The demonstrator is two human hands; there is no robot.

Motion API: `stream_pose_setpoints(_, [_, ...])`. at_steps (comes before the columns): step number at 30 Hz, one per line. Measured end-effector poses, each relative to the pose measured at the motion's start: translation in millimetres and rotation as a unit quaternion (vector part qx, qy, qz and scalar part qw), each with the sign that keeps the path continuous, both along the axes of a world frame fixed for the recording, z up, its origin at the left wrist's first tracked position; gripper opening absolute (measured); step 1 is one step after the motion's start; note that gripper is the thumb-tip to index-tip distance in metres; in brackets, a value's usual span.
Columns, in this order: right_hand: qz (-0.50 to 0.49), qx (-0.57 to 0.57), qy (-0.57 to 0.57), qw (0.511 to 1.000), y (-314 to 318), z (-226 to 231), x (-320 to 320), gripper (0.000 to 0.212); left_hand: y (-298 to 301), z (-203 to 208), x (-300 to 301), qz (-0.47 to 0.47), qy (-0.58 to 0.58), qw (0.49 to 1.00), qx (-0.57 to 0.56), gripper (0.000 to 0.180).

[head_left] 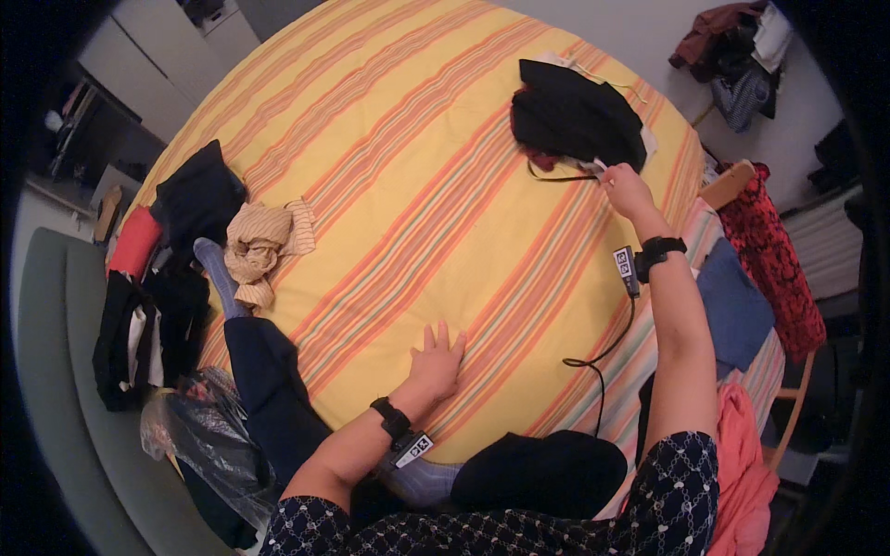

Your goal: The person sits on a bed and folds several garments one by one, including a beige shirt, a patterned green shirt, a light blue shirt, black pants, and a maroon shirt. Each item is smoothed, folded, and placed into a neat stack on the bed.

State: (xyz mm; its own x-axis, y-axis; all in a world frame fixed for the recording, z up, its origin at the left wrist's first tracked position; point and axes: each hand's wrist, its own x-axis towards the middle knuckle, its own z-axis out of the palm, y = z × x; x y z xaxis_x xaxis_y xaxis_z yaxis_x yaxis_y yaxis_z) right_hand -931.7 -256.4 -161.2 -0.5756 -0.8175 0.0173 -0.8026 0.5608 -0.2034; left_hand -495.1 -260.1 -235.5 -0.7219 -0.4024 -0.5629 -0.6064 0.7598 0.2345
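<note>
My left hand (436,361) lies flat on the yellow bedspread (408,278) with its orange stripes, fingers spread and nothing in it. Stretched out to the far right, my right hand (628,190) has its fingers closed on a small pale edge of a garment at the near side of a clothes pile. A black garment (579,116) tops that pile, with dark red and white cloth showing beneath. Beside my right fingers, a thin black strap (561,177) trails onto the bedspread. How much cloth the right hand grips is hidden.
Left of my outstretched leg lie a crumpled beige striped garment (264,243), dark folded clothes (199,196), a red cloth (135,243) and a clear plastic bag (204,445). Blue cloth (732,306) and coral cloth (744,473) lie at right. A cable (603,361) hangs from my right wrist device.
</note>
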Motion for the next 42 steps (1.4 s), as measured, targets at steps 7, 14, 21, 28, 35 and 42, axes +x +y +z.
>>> stream_pose_setpoints(7, [-0.034,0.07,0.126,0.989,-20.7,-9.1,9.1,0.021,7.7,-11.9,4.4,-0.044,0.022,0.999,-0.003,0.082])
stream_pose_setpoints(14, [-0.016,0.142,0.258,0.956,-96.3,-30.8,-15.4,0.02,10.9,-31.7,-1.3,-0.042,0.024,0.998,-0.044,0.065])
stream_pose_setpoints(21, [0.054,-0.117,-0.235,0.964,-73.3,-31.4,-9.6,0.016,10.8,-27.6,-5.4,-0.046,-0.011,0.999,-0.011,0.074])
stream_pose_setpoints(28, [0.362,0.141,-0.616,0.685,106.9,-28.3,250.6,0.018,-25.3,-21.6,15.8,0.033,0.158,0.976,0.143,0.061])
stream_pose_setpoints(35, [0.359,0.236,-0.717,0.549,210.1,-7.1,391.9,0.017,-32.6,-28.1,77.4,0.497,0.229,0.72,0.428,0.034])
stream_pose_setpoints(42, [0.316,0.159,-0.433,0.829,208.4,32.6,400.4,0.052,-4.8,28.7,59.2,0.445,0.348,0.688,0.456,0.039])
